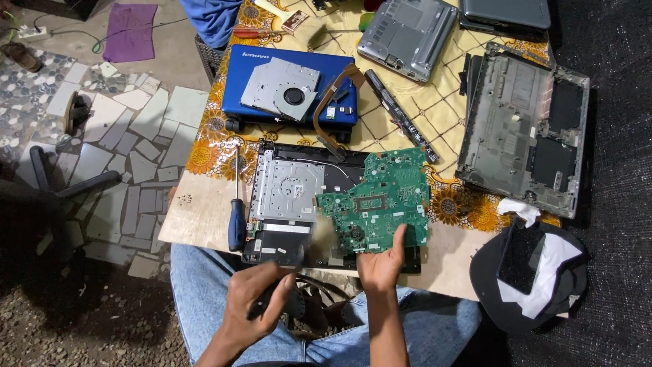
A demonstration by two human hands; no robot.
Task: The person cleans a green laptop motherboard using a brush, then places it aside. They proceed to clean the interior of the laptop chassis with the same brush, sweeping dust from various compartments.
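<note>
Your right hand point(382, 265) has its fingers closed on the near edge of the green circuit board point(377, 200), thumb pressed on top, holding the board tilted above the opened black laptop base point(299, 197) at the front of the desk point(197, 217). Your left hand point(255, 302) sits lower, over your lap, its fingers wrapped around a dark handle; the blurred pale tip point(324, 230) beyond it meets the board's left edge, but what the tool is cannot be told. A silver metal plate point(288, 187) lies inside the base, left of the board. A blue-handled screwdriver point(236, 217) rests just beside the base's left side. Farther back, a blue laptop lid point(272, 85) carries a silver drive unit point(280, 88). A grey laptop shell point(523, 129) lies at the right, well apart.
</note>
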